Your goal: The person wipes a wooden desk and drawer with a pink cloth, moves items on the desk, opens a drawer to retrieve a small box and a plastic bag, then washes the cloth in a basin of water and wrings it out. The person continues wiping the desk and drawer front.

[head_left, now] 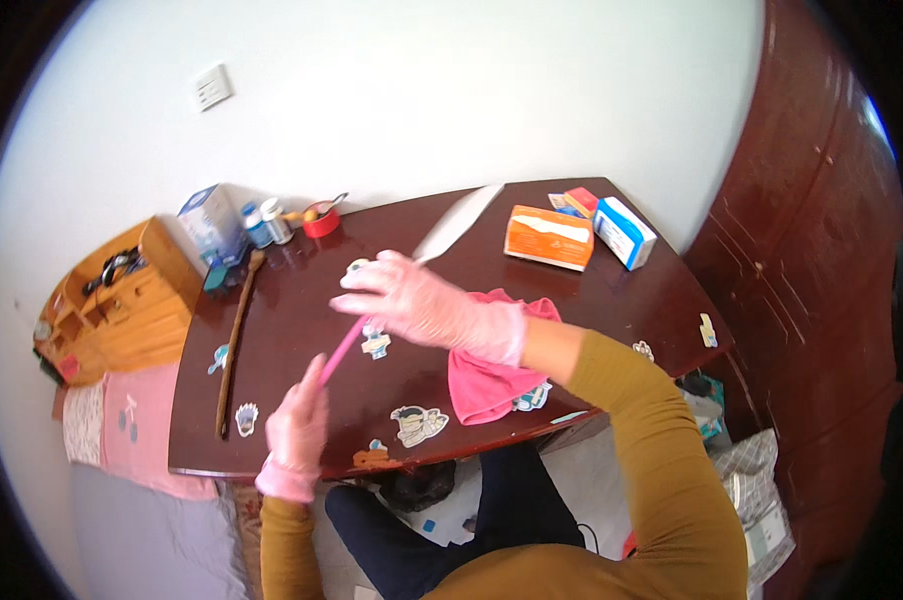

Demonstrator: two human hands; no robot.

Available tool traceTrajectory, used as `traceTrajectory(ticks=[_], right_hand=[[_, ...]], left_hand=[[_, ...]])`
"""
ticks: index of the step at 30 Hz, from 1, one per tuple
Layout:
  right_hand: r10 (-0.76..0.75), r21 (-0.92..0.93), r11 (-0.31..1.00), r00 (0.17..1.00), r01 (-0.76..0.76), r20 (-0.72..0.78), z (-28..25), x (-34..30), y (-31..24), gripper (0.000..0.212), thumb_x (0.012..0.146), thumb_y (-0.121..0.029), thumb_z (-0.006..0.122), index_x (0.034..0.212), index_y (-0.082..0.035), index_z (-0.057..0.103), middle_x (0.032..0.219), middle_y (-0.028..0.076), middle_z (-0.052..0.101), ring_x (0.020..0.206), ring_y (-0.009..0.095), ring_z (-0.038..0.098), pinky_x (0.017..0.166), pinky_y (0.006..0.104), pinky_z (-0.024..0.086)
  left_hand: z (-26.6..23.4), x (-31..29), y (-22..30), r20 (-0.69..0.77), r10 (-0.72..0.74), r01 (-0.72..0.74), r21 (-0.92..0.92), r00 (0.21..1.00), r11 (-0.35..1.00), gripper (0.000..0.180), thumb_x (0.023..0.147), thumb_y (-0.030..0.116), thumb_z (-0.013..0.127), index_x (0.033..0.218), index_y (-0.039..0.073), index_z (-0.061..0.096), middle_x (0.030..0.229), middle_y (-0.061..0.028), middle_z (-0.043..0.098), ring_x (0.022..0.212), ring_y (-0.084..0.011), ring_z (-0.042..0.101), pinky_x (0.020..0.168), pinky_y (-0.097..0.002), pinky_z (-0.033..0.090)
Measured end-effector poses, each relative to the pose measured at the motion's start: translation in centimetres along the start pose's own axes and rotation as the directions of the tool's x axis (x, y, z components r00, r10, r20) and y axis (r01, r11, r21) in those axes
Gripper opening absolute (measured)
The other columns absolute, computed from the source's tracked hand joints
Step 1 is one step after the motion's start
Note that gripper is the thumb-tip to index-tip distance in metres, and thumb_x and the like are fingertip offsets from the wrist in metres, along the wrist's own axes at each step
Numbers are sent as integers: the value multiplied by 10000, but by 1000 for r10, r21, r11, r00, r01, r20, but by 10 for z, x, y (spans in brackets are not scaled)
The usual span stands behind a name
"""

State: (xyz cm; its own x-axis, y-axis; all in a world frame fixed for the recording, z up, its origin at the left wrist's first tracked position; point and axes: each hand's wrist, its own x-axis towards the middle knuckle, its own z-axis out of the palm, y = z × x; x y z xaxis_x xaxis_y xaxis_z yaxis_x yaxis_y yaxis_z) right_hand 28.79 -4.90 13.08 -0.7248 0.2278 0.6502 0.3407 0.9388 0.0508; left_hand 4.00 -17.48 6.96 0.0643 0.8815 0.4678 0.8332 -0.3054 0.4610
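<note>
A long tool with a thin pink handle (343, 350) and a flat, white, leaf-shaped head (459, 222) slants over the table. Its kind is unclear; it looks like a flat duster. My left hand (299, 425), in a thin pinkish glove, is closed around the handle's near end. Over the handle's upper part, just below the white head, is my right hand (411, 298), gloved alike. Its fingers are spread toward the left, slightly blurred, and the palm side is hidden. A crumpled pink cloth (486, 390) lies on the table beneath my right wrist.
On the dark red table (561, 310) stand an orange tissue pack (548, 238), a blue-white box (624, 233), bottles (275, 221) and a red tape roll (320, 220). A wooden stick (236, 345) lies left, near a wooden shelf unit (136, 290). A brown wardrobe (801, 210) stands right.
</note>
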Motion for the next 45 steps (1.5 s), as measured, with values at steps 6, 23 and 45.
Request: traceTrajectory(ticks=[6,23,45], right_hand=[[289,-212,947,928,-241,236,-1,-120,-8,653,843,-539,679,1371,-165,595,1438,161,508,1371,395,411,1057,659,325],[965,-630,119,239,-767,-109,-166,-323,56,428,887,-390,681,1250,-165,704,1396,140,580,1319,336,499,1062,469,428],[717,-362,390,526,-847,-457,-142,-196,111,817,666,-382,870,1364,-103,552,1206,147,585,1158,357,540,962,482,444]], left_hand=[[-27,-47,-129,-232,-165,229,285,959,931,507,965,127,642,1451,244,562,907,-114,655,812,-297,676,733,-412,563],[17,0,-194,-197,-313,363,651,929,667,448,956,160,579,1386,39,546,1158,-165,634,1027,-380,660,830,-466,570],[92,82,46,56,371,-372,6,927,928,1302,465,256,985,1576,134,318,1595,-255,263,1437,-492,290,1134,-560,342]])
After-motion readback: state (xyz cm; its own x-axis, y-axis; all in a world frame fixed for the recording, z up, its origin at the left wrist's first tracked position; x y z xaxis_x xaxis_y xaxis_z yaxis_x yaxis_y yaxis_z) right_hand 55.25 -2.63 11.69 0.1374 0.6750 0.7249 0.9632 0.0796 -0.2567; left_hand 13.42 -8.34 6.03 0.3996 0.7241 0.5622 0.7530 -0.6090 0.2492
